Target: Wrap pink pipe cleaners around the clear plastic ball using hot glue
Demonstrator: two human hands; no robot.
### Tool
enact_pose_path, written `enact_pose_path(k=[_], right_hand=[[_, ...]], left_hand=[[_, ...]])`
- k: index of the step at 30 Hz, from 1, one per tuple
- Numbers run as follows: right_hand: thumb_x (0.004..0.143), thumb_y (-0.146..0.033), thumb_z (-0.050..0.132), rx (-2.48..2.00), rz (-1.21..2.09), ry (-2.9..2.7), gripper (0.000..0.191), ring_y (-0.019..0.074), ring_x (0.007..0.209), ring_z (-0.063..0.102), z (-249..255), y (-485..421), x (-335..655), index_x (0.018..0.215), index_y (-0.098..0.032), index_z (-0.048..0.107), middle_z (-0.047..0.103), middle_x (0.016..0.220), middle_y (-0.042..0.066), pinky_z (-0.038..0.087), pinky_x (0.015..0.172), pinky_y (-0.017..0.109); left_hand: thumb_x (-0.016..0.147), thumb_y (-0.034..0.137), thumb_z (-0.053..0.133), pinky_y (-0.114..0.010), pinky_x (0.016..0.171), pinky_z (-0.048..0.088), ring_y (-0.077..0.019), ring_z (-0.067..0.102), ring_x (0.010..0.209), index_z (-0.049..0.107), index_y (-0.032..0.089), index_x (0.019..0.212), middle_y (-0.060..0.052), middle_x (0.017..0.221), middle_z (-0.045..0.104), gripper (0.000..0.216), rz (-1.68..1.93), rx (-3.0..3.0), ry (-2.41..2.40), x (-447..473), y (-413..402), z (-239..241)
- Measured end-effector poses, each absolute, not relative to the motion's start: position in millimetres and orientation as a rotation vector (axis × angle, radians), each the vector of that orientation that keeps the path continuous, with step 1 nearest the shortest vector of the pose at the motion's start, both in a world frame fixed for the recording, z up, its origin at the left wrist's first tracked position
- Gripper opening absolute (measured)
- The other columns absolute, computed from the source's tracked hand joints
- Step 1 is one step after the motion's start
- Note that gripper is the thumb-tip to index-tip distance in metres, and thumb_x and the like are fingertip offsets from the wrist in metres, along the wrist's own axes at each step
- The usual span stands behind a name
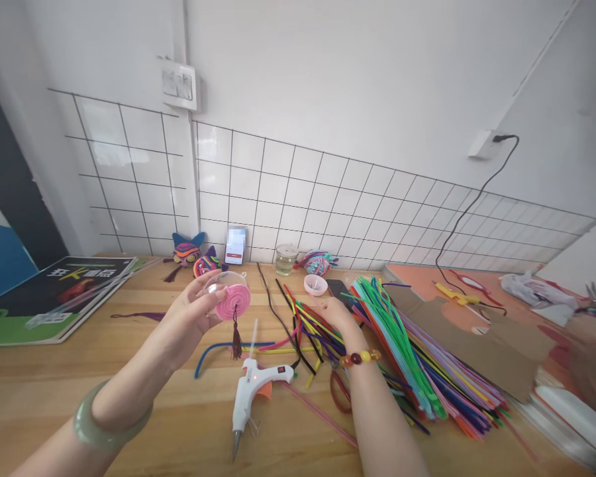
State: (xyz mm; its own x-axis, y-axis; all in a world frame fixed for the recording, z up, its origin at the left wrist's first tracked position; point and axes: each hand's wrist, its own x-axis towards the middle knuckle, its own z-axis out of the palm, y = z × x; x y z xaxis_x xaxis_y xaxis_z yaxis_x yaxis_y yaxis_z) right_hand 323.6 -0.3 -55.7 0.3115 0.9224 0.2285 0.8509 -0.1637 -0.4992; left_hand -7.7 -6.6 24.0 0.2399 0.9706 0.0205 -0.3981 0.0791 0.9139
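Observation:
My left hand point(191, 315) is raised above the wooden table point(79, 397), fingers closed round a pink spiral ornament point(231, 300) inside a clear shell, with a dark red tassel point(237, 338) hanging below it. My right hand point(335, 311) reaches forward over loose pipe cleaners point(312, 328), fingers pointing at a small pink bowl point(315, 285); whether they hold anything is hidden. A beaded bracelet sits on that wrist, a jade bangle on the left one.
A white glue gun point(251, 391) lies between my arms. A big bundle of coloured pipe cleaners point(417, 351) lies at right, beside cardboard point(477, 331) and scissors. At the back stand a phone point(235, 245), a glass jar point(285, 260) and fuzzy figures point(193, 255). Books point(44, 298) lie at left.

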Motion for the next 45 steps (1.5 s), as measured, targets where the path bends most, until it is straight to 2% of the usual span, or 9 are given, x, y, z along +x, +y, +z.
enact_pose_path(k=[6,10,13,16,23,29,34,40,45], right_hand=[[0.097,-0.034,0.061,-1.836,0.168,-1.502,0.031,0.0219,0.1,0.066,-27,-1,325,0.123,-0.016,0.059,0.063,0.12,0.009,0.057,0.084,0.042],[0.102,-0.035,0.041,-1.631,0.08,-1.491,0.03,0.0219,0.091,0.066,5,-16,308,0.12,-0.018,0.059,0.069,0.101,0.009,0.054,0.077,0.035],[0.1,-0.04,0.041,-1.525,0.078,-1.537,0.032,0.0181,0.07,0.062,25,-34,284,0.114,-0.019,0.062,0.066,0.08,0.003,0.049,0.066,0.03],[0.098,-0.04,0.047,-1.454,0.124,-1.627,0.029,0.0157,0.06,0.056,39,-52,259,0.11,-0.021,0.066,0.063,0.071,0.0,0.044,0.06,0.028],[0.099,-0.028,0.046,-1.272,0.307,-1.895,0.022,0.0182,0.086,0.06,52,-72,227,0.099,-0.021,0.067,0.065,0.09,0.004,0.045,0.076,0.03],[0.098,-0.033,0.052,-1.2,0.276,-1.882,0.028,0.0159,0.069,0.05,57,-79,215,0.08,-0.02,0.068,0.052,0.071,0.001,0.04,0.062,0.029],[0.097,-0.034,0.054,-1.197,0.265,-1.865,0.029,0.0151,0.064,0.045,57,-80,215,0.082,-0.02,0.075,0.044,0.065,-0.001,0.037,0.058,0.029],[0.091,-0.026,0.059,-1.137,0.357,-1.868,0.019,0.0162,0.071,0.052,56,-79,212,0.079,-0.02,0.074,0.056,0.071,0.001,0.042,0.062,0.029],[0.087,-0.024,0.061,-1.111,0.43,-1.828,0.017,0.0149,0.068,0.051,53,-77,211,0.073,-0.02,0.068,0.054,0.069,0.0,0.042,0.061,0.028]], left_hand=[[0.073,0.029,0.08,-0.033,0.078,0.056,-0.0236,0.065,0.103,0.06,0.021,0.124,-0.011,0.119,0.067,0.055,1.181,0.985,0.741,-6,-7,21],[0.071,0.031,0.081,-0.032,0.075,0.056,-0.0207,0.065,0.094,0.061,0.021,0.121,-0.009,0.114,0.068,0.054,1.173,0.986,0.751,-5,-10,23],[0.07,0.032,0.082,-0.031,0.074,0.055,-0.0208,0.065,0.093,0.059,0.019,0.123,-0.01,0.113,0.068,0.06,1.157,0.993,0.75,-3,-14,25],[0.069,0.031,0.082,-0.031,0.072,0.054,-0.021,0.064,0.093,0.056,0.019,0.126,-0.011,0.115,0.068,0.064,1.147,0.983,0.748,-2,-16,26],[0.068,0.032,0.083,-0.033,0.075,0.053,-0.024,0.065,0.099,0.053,0.019,0.128,-0.012,0.118,0.066,0.068,1.107,1.01,0.735,-2,-21,29],[0.064,0.033,0.083,-0.038,0.08,0.052,-0.0293,0.064,0.106,0.051,0.019,0.129,-0.015,0.119,0.064,0.073,1.018,1.062,0.71,-1,-26,31],[0.064,0.036,0.083,-0.037,0.079,0.049,-0.0263,0.063,0.1,0.05,0.019,0.128,-0.013,0.117,0.063,0.074,0.948,1.088,0.713,0,-29,31],[0.063,0.034,0.083,-0.033,0.077,0.046,-0.022,0.06,0.095,0.049,0.019,0.129,-0.011,0.117,0.062,0.076,0.885,1.11,0.731,2,-32,34],[0.064,0.036,0.082,-0.034,0.078,0.045,-0.0244,0.06,0.1,0.049,0.019,0.128,-0.011,0.116,0.062,0.074,0.861,1.169,0.725,3,-33,32]])
